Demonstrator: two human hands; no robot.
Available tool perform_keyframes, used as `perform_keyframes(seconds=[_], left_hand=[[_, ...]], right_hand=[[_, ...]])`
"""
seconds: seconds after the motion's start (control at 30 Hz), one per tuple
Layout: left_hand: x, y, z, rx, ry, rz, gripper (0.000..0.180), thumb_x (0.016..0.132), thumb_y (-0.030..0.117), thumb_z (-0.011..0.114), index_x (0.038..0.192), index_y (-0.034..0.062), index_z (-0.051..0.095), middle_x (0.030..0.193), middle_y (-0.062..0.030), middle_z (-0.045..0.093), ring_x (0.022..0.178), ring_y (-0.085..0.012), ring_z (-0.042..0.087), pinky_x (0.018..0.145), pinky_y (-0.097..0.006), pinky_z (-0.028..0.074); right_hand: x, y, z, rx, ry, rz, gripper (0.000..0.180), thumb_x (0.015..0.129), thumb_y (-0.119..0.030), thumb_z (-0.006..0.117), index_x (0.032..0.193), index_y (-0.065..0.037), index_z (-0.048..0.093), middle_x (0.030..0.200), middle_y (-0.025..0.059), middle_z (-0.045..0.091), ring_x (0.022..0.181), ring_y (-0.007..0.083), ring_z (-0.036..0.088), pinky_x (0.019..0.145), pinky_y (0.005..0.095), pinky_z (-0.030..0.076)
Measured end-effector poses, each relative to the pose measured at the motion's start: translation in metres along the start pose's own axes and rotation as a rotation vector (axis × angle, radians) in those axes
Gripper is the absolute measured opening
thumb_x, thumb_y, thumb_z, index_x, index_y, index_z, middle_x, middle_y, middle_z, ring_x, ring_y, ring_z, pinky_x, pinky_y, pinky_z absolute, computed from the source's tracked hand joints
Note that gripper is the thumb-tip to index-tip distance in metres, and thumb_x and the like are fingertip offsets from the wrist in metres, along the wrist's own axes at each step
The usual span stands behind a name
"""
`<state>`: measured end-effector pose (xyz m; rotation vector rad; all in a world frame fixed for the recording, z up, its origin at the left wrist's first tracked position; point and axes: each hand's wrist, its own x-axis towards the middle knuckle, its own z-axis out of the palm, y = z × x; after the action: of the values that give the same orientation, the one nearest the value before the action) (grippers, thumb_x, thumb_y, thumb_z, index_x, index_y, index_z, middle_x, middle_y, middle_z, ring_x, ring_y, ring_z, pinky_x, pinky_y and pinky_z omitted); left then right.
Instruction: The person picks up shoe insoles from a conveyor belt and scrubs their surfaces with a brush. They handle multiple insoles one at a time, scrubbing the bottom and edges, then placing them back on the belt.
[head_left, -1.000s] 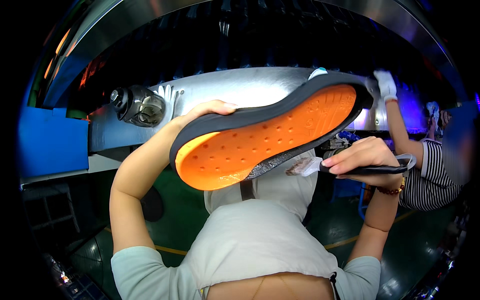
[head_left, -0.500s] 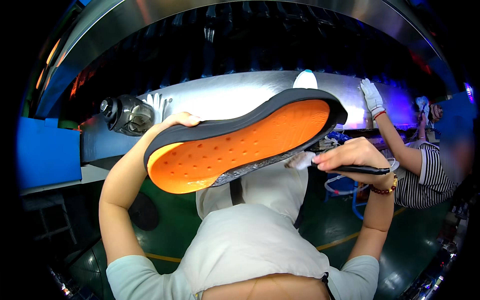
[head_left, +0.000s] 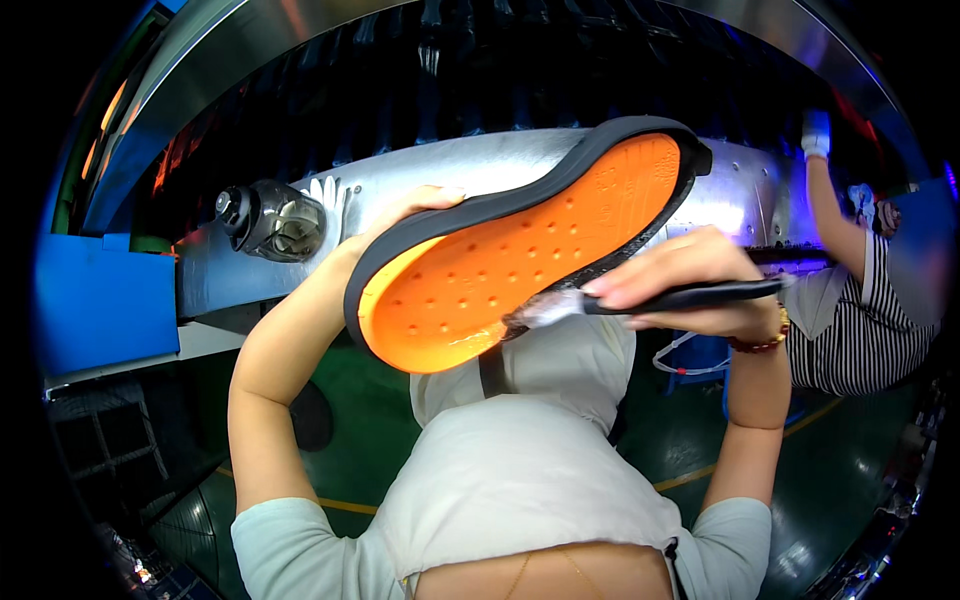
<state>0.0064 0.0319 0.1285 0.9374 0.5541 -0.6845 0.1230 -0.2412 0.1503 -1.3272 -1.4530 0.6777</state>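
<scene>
Holding this shoe sole (head_left: 520,270) up in front of me with my left hand (head_left: 400,215), fingers curled round its far edge near the toe end, orange inside facing me and the dark rim running all the way round. My right hand (head_left: 690,285) is closed on a black-handled brush (head_left: 650,298), and the pale bristle tip sits right against the lower edge of the sole, about midway along.

Stuff that could go sideways, as I see it: I'm only gripping one end, so the heel end sticks way out to the right unsupported. Push too hard with the brush and the whole thing could flex or twist in my grip, and the bristles would skid off the rim onto the orange face where I don't want them. Anything wet on the bristles could also drip on my grey apron (head_left: 520,500) right underneath. A co-worker's gloved hand (head_left: 816,135) is up near the metal conveyor housing (head_left: 460,170) behind, so swinging that heel end wide isn't great either.
</scene>
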Motion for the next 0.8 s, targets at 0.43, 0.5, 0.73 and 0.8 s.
perform_keyframes(seconds=[0.43,0.5,0.73,0.8], left_hand=[[-0.003,0.000,-0.010,-0.015,-0.092,0.032,0.045,0.072,0.031,0.064,0.106,0.0028,0.060,0.100,-0.0139,0.063,0.085,-0.0231,0.061,0.079,-0.032,0.049],[-0.002,0.001,-0.012,-0.045,-0.081,0.040,0.045,0.072,0.031,0.063,0.107,0.0027,0.060,0.101,-0.0141,0.062,0.085,-0.0233,0.061,0.080,-0.032,0.049],[0.002,-0.001,-0.026,-0.140,-0.072,0.065,0.045,0.072,0.031,0.063,0.107,0.0022,0.060,0.102,-0.0148,0.062,0.086,-0.0241,0.061,0.081,-0.033,0.048],[0.003,-0.003,-0.030,-0.173,-0.075,0.062,0.045,0.072,0.031,0.063,0.107,0.0021,0.059,0.102,-0.0150,0.062,0.087,-0.0243,0.061,0.081,-0.033,0.048]], right_hand=[[-0.017,0.003,-0.014,-0.042,-0.115,0.119,0.020,0.069,0.002,0.068,0.089,0.002,0.066,0.092,0.0152,0.066,0.085,0.0250,0.065,0.075,0.0304,0.052],[-0.024,0.000,-0.019,-0.011,-0.129,0.189,0.021,0.066,0.003,0.071,0.086,0.002,0.067,0.091,0.0166,0.066,0.085,0.0250,0.065,0.076,0.0309,0.052],[-0.054,0.000,-0.042,0.203,0.499,0.183,0.025,0.069,0.005,0.067,0.093,0.003,0.063,0.098,0.0211,0.062,0.069,0.0128,0.062,0.058,0.0196,0.051],[-0.061,0.004,-0.048,0.162,0.598,0.093,0.024,0.070,0.005,0.066,0.094,0.003,0.063,0.100,0.0218,0.062,0.059,0.0066,0.056,0.050,0.0151,0.047]])
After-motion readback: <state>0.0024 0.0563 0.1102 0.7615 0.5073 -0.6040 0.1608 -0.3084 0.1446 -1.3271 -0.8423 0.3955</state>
